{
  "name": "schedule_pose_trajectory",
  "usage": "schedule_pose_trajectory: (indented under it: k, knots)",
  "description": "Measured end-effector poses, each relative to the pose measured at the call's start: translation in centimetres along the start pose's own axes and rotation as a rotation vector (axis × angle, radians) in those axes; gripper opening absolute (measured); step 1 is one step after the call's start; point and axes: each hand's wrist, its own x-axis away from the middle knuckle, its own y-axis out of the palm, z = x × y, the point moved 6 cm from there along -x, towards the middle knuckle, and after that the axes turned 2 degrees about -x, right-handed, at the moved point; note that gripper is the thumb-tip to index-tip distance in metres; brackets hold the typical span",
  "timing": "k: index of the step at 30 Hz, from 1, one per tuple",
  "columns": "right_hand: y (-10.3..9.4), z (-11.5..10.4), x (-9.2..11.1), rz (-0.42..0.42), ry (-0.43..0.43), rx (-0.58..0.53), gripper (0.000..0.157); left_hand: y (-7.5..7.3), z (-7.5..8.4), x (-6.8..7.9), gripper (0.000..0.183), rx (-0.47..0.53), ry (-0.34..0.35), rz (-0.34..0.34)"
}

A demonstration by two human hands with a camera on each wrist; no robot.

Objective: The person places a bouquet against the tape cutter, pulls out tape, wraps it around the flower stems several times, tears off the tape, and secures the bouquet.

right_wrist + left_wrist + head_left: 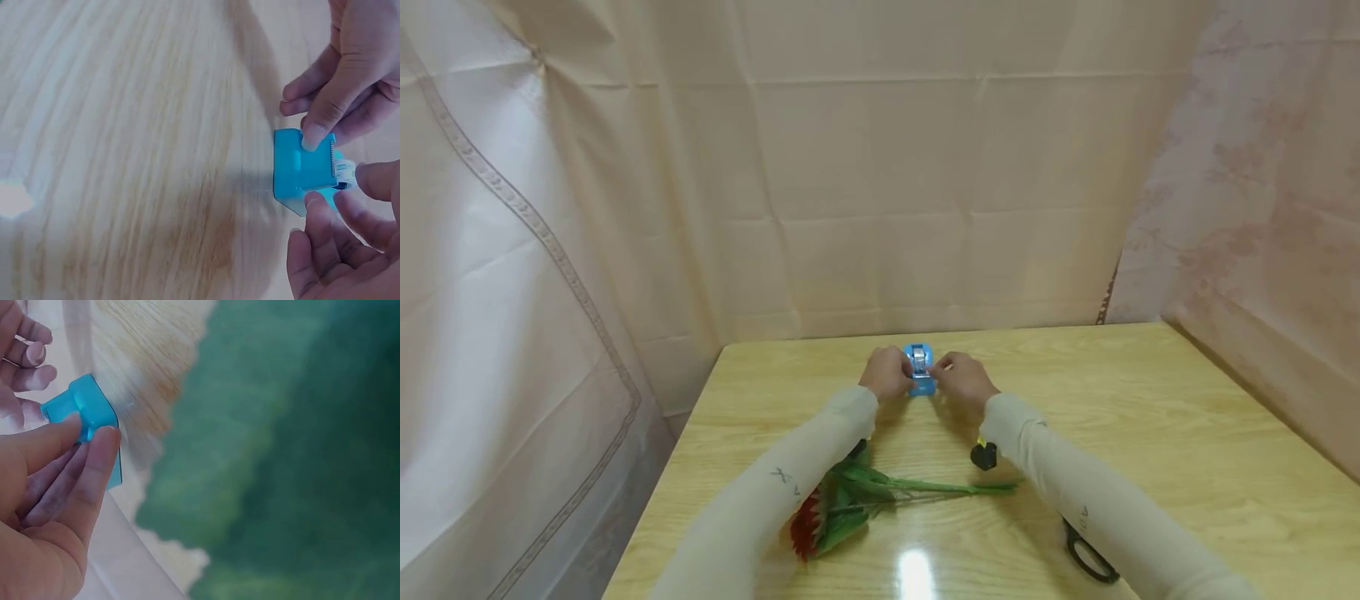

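A blue tape dispenser [921, 387] stands near the table's back edge, a clear tape roll [919, 358] in it. My left hand [887, 372] grips its left side. In the right wrist view, the left thumb [317, 134] presses on the dispenser's front face, beside the toothed cutter. From the other side comes my right hand [964, 379], its thumb [375, 180] and forefinger curled in at the tape roll [345, 172]. Another right fingertip touches the dispenser's side. How much tape lies between right thumb and forefinger, I cannot tell.
A red flower [806, 525] with green leaves and a long stem [955, 486] lies across the table, partly under my left forearm. Black-handled scissors [1092, 560] are partly hidden by my right sleeve. Beige cloth [880, 167] hangs behind the wooden table [1187, 433].
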Motion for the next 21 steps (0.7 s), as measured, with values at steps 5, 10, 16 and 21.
schedule_pose_trajectory:
  k: [5, 10, 16, 21]
  knots:
    - [0.1, 0.1, -0.4, -0.024, 0.019, -0.051, 0.036, 0.3, -0.2, -0.1, 0.010, 0.036, -0.018, -0.020]
    - [0.5, 0.3, -0.7, -0.045, 0.090, -0.243, 0.033, 0.6, -0.5, -0.4, 0.010, 0.042, -0.034, -0.033]
    - [1.4, 0.4, -0.8, -0.096, 0.174, -0.430, 0.028, 0.7, -0.5, -0.3, 0.010, 0.034, -0.041, -0.051]
    - [1.6, -0.2, -0.5, -0.087, 0.201, -0.471, 0.021, 0.3, -0.2, -0.2, 0.010, -0.001, -0.022, -0.021]
